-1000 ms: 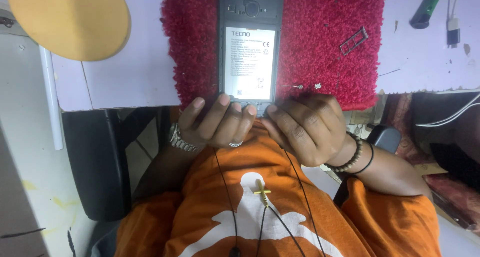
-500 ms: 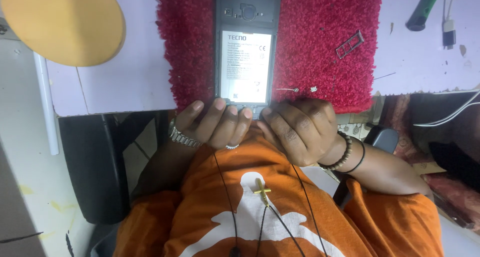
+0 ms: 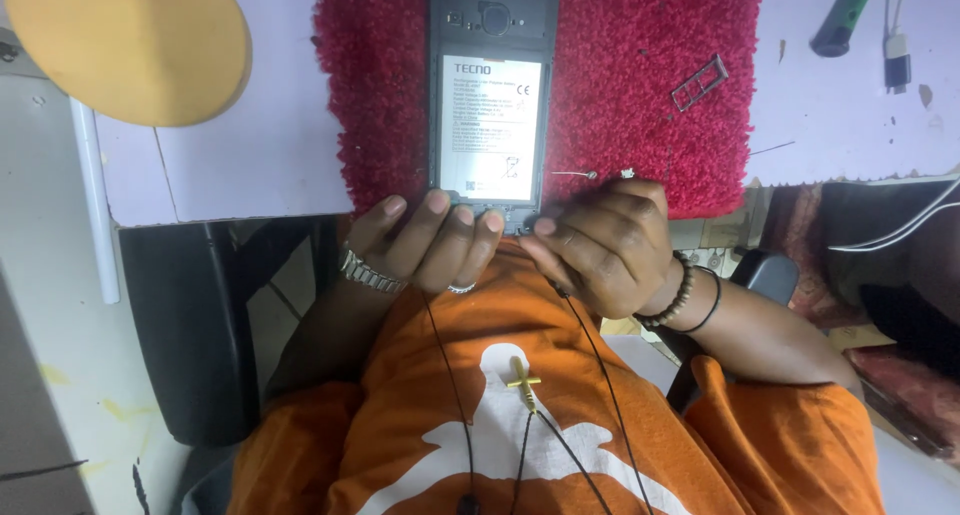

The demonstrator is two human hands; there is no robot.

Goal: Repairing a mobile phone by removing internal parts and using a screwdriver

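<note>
- A black slab-shaped mobile phone with its back cover off (image 3: 492, 95) lies face down on a shaggy red fibre mat (image 3: 620, 85), a white label covering its battery; its near end sits at the mat's near edge, right at the worktop's lip.
- The left hand (image 3: 425, 245), a silver bracelet on its wrist and a ring on one finger, curls its fingers (image 3: 436, 207) up over the worktop edge, the tips touching the phone's near left corner. They are bent and resting, not closed around anything.
- The right hand (image 3: 600, 245), with dark bead bands at the wrist, has its fingers bunched together, the tips pressed at the phone's near right corner; whether they pinch something small I cannot tell.
- Two tiny silver screws (image 3: 610, 174) lie on the mat just beyond the right knuckles, and a small metal card tray (image 3: 699, 82) sits farther off to the right.
- The pale lilac worktop (image 3: 250, 165) has bare room left of the mat, up to a round yellow wooden disc (image 3: 125, 40).
- Right of the mat the worktop is bare up to a green-handled tool (image 3: 850, 13) and a white cable plug (image 3: 896, 60).
</note>
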